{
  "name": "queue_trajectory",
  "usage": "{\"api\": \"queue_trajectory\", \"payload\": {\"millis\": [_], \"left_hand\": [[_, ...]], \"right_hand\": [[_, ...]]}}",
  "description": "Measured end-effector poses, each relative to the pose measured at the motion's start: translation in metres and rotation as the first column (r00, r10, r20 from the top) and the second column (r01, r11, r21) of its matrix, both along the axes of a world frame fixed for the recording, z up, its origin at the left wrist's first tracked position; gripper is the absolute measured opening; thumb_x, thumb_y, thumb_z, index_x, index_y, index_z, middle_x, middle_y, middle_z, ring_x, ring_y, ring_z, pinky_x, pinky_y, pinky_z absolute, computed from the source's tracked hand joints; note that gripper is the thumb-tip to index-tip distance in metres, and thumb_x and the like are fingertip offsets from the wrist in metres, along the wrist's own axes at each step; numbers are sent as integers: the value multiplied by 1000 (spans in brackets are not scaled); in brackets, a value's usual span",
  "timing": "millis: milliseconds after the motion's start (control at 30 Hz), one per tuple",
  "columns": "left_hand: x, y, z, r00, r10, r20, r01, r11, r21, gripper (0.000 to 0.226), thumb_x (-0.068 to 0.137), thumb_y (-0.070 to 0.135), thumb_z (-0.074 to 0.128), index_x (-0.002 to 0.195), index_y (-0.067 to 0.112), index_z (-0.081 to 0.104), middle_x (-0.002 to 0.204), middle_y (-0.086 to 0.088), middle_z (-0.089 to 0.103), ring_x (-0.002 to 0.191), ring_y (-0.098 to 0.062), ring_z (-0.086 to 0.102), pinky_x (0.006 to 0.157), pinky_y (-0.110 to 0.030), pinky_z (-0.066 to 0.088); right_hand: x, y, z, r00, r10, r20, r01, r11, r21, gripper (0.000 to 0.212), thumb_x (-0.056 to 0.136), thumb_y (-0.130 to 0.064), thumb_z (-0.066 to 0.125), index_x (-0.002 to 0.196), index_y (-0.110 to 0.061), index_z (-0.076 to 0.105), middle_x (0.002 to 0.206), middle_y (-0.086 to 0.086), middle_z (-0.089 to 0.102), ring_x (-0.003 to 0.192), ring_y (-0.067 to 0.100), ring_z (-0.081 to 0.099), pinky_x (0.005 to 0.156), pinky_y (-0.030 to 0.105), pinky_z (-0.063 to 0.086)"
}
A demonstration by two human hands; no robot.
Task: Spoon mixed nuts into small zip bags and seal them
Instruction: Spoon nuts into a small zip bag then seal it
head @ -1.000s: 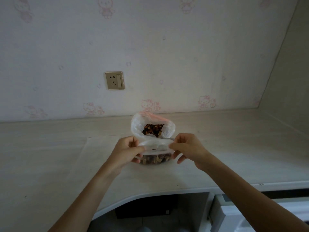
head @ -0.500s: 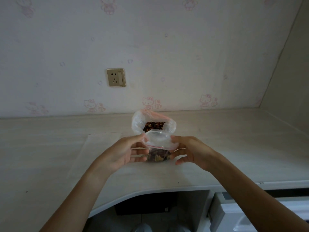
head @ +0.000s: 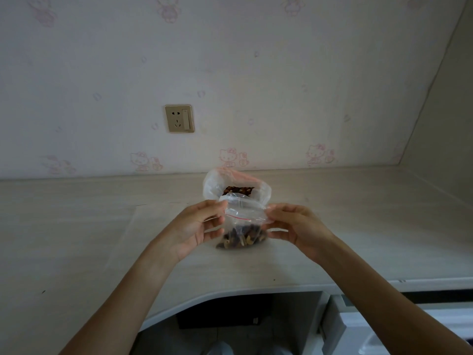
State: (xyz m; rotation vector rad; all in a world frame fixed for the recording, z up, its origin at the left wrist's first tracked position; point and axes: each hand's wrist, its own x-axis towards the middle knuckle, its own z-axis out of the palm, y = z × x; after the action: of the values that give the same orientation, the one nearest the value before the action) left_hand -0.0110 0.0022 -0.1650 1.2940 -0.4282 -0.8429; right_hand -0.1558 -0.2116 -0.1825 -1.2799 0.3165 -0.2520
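Now left hand point(head: 197, 228) and right hand point(head: 294, 226) pinching small zip bag point(head: 242, 226) at frame centre, nuts inside. Filling done; seal probably not closed. Big nut bag point(head: 236, 184) sitting behind.

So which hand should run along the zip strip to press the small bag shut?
Probably the right hand: its fingertips already pinch the small zip bag at the zip strip's end, while the left hand grips the side lower down, steadying it.

Both forearms are bare to the frame edge, and the hands point(head: 194, 226) wear nothing.
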Motion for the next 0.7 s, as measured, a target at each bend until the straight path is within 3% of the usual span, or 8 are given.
{"api": "queue_trajectory", "payload": {"millis": [100, 200, 333, 400, 467, 533, 600, 700], "left_hand": [[-2, -6, 1, 973, 119, 196, -139, 986, 91, 30, 86, 12, 79, 62, 22, 63, 67, -1, 59, 61, -12, 61, 60, -30, 59], [-4, -12, -1, 871, 233, 432, -320, 937, 139, 30, 85, 10, 77, 62, 17, 59, 55, 0, 58, 53, -15, 58, 62, -41, 64], [-5, -15, -11, 420, 179, 890, -530, 844, 81, 38, 80, 10, 72, 58, 13, 41, 49, 6, 42, 48, -25, 49, 52, -38, 49], [-5, -16, -12, 287, 144, 947, -564, 825, 45, 40, 78, 7, 71, 57, 17, 38, 48, 4, 39, 46, -17, 41, 49, -34, 36], [-5, -17, -10, 390, 148, 909, -538, 838, 94, 35, 81, 5, 71, 61, 11, 43, 53, -8, 54, 49, -23, 58, 51, -39, 50], [-6, -17, -1, 673, 177, 718, -423, 889, 178, 35, 87, 10, 77, 65, 10, 49, 60, -9, 66, 56, -24, 70, 56, -42, 63], [-6, -12, 7, 901, 138, 412, -229, 957, 179, 27, 88, 21, 83, 74, 14, 60, 72, -4, 69, 64, -15, 72, 63, -37, 64], [-3, -3, 13, 999, -4, 42, 1, 998, 59, 20, 87, 34, 81, 90, 16, 75, 88, -3, 71, 80, -15, 73, 70, -36, 62]], "right_hand": [[2, 10, 10, 982, -184, 37, 186, 927, -325, 8, 88, 1, 75, 93, 0, 69, 79, 20, 73, 67, 29, 75, 59, 38, 63], [6, 23, 14, 939, -310, 150, 330, 686, -648, 20, 87, 4, 71, 89, -13, 61, 63, 8, 66, 56, 27, 71, 50, 42, 61], [11, 31, 12, 892, -367, 264, 429, 501, -752, 30, 84, 10, 59, 94, -18, 54, 55, -5, 50, 46, 15, 50, 47, 51, 54], [13, 33, 12, 896, -378, 231, 405, 486, -775, 29, 87, 8, 55, 104, -16, 51, 56, 0, 55, 43, 14, 49, 41, 50, 51], [14, 32, 14, 919, -377, 118, 331, 574, -749, 22, 94, -1, 54, 111, -15, 49, 61, 6, 64, 40, 17, 56, 37, 41, 52], [12, 28, 16, 935, -352, -36, 249, 727, -639, 11, 102, -16, 55, 110, -10, 54, 72, 11, 69, 41, 18, 61, 39, 32, 53], [8, 22, 17, 957, -261, -126, 181, 879, -442, 24, 103, -26, 57, 105, -3, 63, 77, 10, 67, 48, 20, 65, 48, 34, 57], [4, 13, 15, 995, -79, -65, 70, 988, -136, 33, 104, -29, 57, 109, 1, 70, 82, 15, 68, 70, 27, 69, 62, 39, 60]]}}
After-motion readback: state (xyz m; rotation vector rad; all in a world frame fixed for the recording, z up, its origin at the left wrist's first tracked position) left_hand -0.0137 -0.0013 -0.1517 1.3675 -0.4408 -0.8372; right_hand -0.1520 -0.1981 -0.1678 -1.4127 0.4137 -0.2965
